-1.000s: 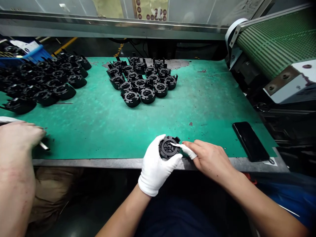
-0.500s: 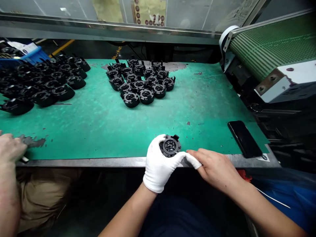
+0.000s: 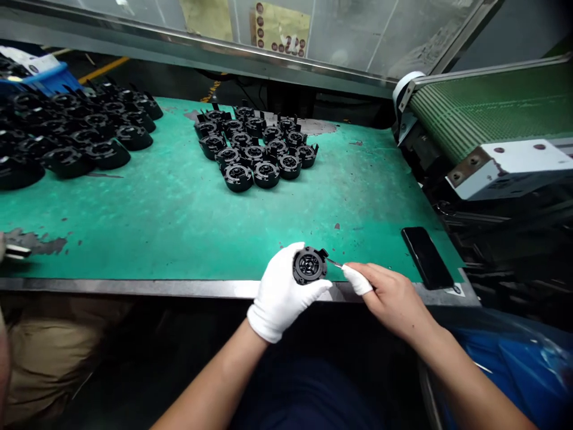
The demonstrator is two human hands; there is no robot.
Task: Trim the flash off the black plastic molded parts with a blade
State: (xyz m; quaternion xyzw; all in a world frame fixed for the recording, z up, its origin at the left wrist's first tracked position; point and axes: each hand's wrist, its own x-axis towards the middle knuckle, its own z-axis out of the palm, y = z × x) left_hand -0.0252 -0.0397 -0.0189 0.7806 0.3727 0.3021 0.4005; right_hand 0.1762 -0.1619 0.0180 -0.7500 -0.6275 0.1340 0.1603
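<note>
My left hand (image 3: 280, 289), in a white glove, grips a round black plastic part (image 3: 310, 265) above the table's front edge. The part's ringed, ribbed face is turned up, and a small tab sticks out at its upper right. My right hand (image 3: 388, 295) is bare except for a white cover on the thumb. Pinched in its fingers is a thin blade-like tool (image 3: 335, 263), whose tip is at the part's edge by the tab. The tool's handle is hidden in the hand, so its exact kind is unclear.
On the green mat (image 3: 179, 227) stand a middle cluster of black round parts (image 3: 267, 173) and a larger group of black housings (image 3: 110, 154) to the left. A phone (image 3: 427, 257) lies at right, below a green conveyor (image 3: 496, 107). Another person's hand (image 3: 2, 246) is at the left edge.
My right hand has drawn away from my left thumb, and the thin tool now shows at the part's edge. The view has tilted slightly. The other person's hand has mostly left view.
</note>
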